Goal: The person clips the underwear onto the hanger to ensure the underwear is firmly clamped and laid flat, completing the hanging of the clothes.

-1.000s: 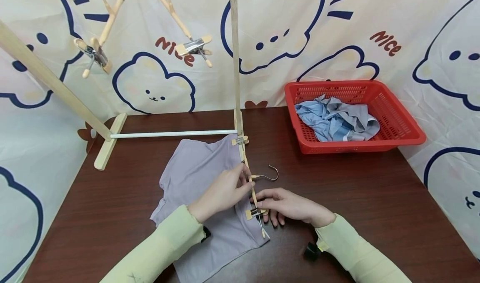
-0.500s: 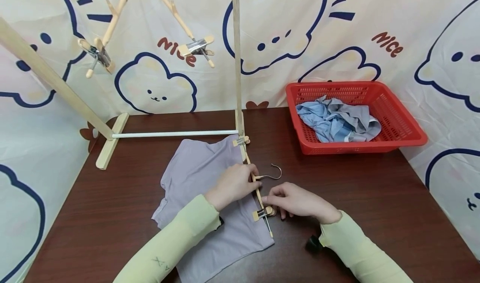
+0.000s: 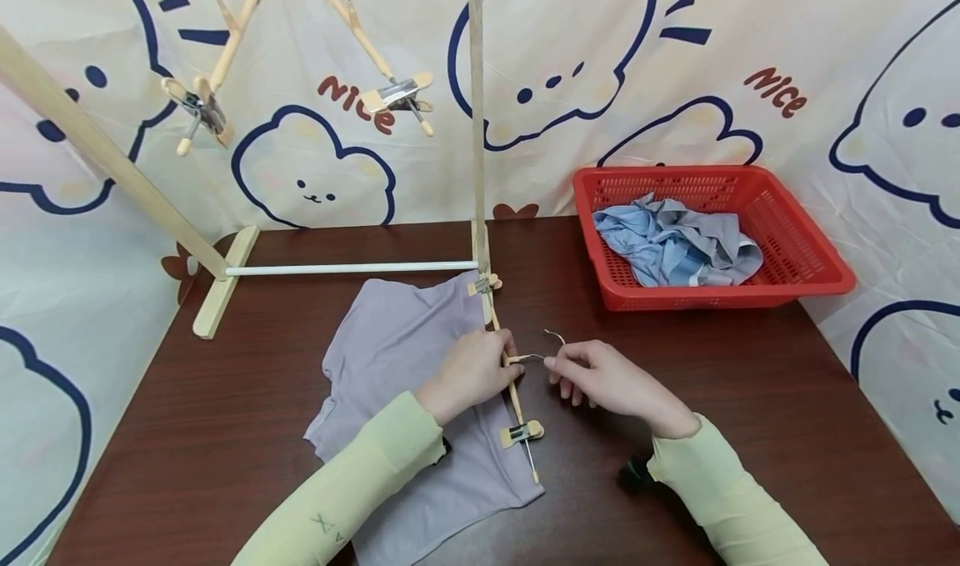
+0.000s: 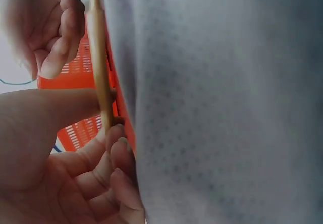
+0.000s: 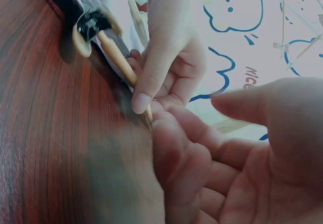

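A lavender-grey garment [image 3: 420, 458] lies flat on the dark wooden table, its right edge along a wooden clip hanger [image 3: 516, 399]. The hanger's two clips, the far clip [image 3: 483, 284] and the near clip [image 3: 522, 433], sit at that edge. My left hand [image 3: 468, 370] pinches the middle of the hanger's wooden bar between thumb and fingers. On the right, my right hand [image 3: 615, 387] has its fingers curled at the metal hook [image 3: 553, 335], partly hiding it. In the right wrist view, the right thumb [image 5: 242, 105] stands a little apart from the fingers.
A red basket [image 3: 712, 299] with blue and grey clothes [image 3: 667, 237] stands at the back right. The wooden rack's post [image 3: 476, 132] rises just beyond the hanger, and its white bar [image 3: 352, 268] runs low. Two clip hangers, including this one [image 3: 367, 45], hang at upper left.
My right hand has left the near clip and moved up and right to the hook. My left hand has shifted slightly right, keeping its hold on the hanger bar.
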The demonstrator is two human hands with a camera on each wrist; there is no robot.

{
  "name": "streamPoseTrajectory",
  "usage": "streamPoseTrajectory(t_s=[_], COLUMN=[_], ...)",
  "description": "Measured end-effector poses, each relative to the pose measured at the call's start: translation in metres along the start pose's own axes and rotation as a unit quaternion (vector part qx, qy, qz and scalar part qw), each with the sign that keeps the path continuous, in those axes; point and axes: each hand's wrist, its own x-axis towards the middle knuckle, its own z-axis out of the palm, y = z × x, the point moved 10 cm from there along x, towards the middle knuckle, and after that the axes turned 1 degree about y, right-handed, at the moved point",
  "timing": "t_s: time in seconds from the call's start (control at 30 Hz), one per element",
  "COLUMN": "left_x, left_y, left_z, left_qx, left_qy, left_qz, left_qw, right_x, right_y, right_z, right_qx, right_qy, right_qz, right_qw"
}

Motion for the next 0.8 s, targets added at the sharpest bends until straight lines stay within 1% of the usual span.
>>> streamPoseTrajectory(t_s=[0.13, 0.3, 0.5, 0.6, 0.7, 0.8], left_x=[-0.003, -0.009, -0.016, -0.019, -0.022, -0.026], left_y=[0.0, 0.002, -0.001, -0.005, -0.01, -0.014], left_z=[-0.006, -0.022, -0.04, -0.047, -0.053, -0.06], left_qx=[-0.02, -0.047, -0.086, -0.102, -0.113, -0.119], left_qy=[0.018, 0.049, 0.074, 0.081, 0.091, 0.103], left_qz=[0.008, 0.029, 0.043, 0.041, 0.031, 0.017], left_qw=[0.9996, 0.9973, 0.9927, 0.9906, 0.989, 0.9874], right_x=[0.0, 0.001, 0.006, 0.013, 0.021, 0.029], right_y=[0.0, 0.0, -0.002, -0.005, -0.01, -0.019], right_z=[-0.008, -0.016, -0.02, -0.021, -0.023, -0.026], right_qx=[0.031, 0.057, 0.088, 0.096, 0.105, 0.114], right_qy=[0.031, 0.063, 0.076, 0.076, 0.081, 0.092], right_qz=[0.002, -0.002, -0.014, -0.019, -0.03, -0.053], right_qw=[0.999, 0.996, 0.993, 0.992, 0.991, 0.988])
